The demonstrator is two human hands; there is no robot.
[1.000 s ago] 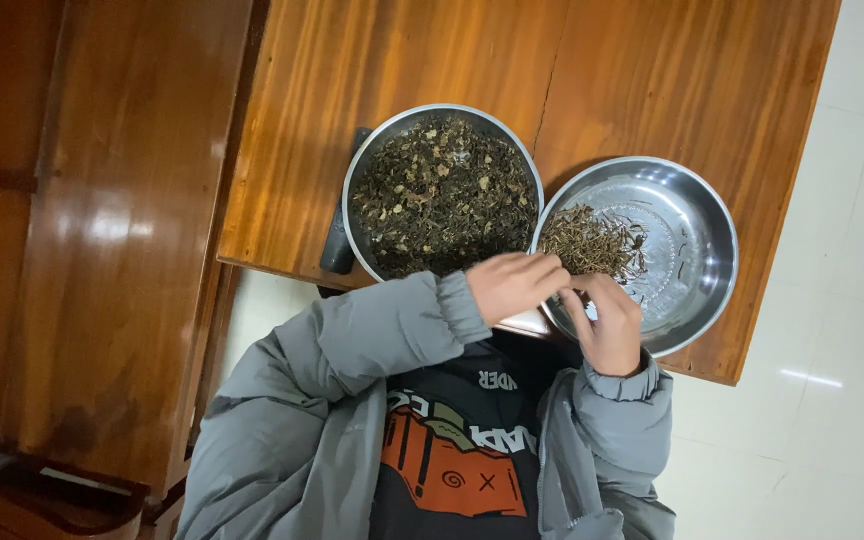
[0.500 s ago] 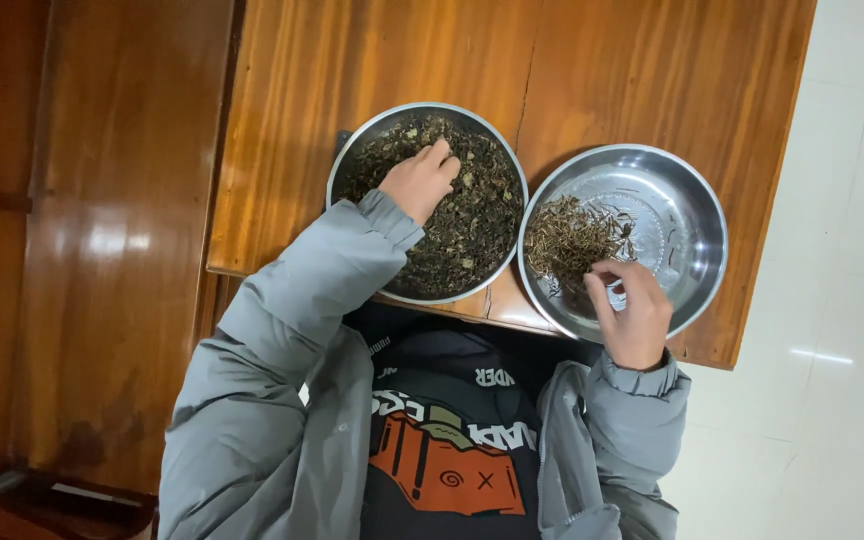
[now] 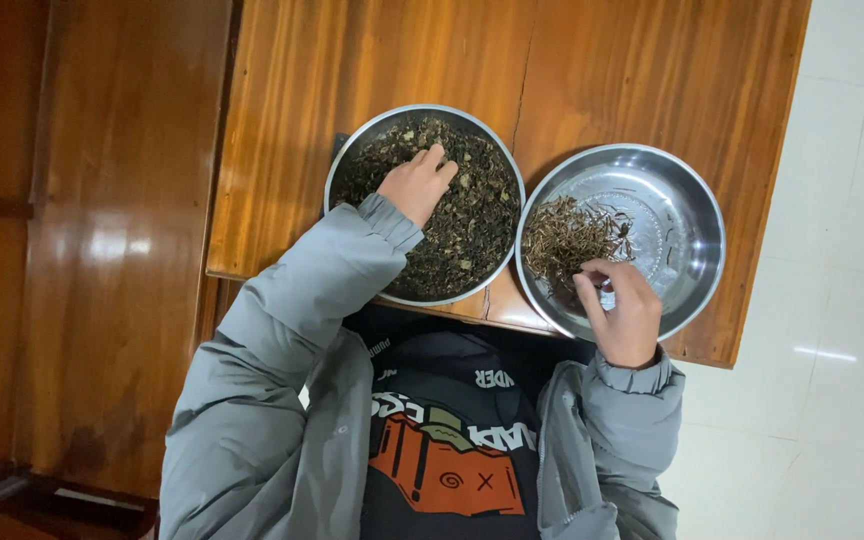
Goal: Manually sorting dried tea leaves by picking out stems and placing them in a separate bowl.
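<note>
Hands split between the two bowls; little movement in the last half second.

A second ago both hands met at the near rim of the right-hand steel bowl (image 3: 620, 240). Left hand (image 3: 415, 186) has since crossed into the bowl of dark dried leaves (image 3: 472, 215), fingers down in the leaves, barely shifted since. Right hand (image 3: 624, 310) slid slightly right, and its fingertips have now closed in nearer the pile of thin stems (image 3: 570, 238).
</note>
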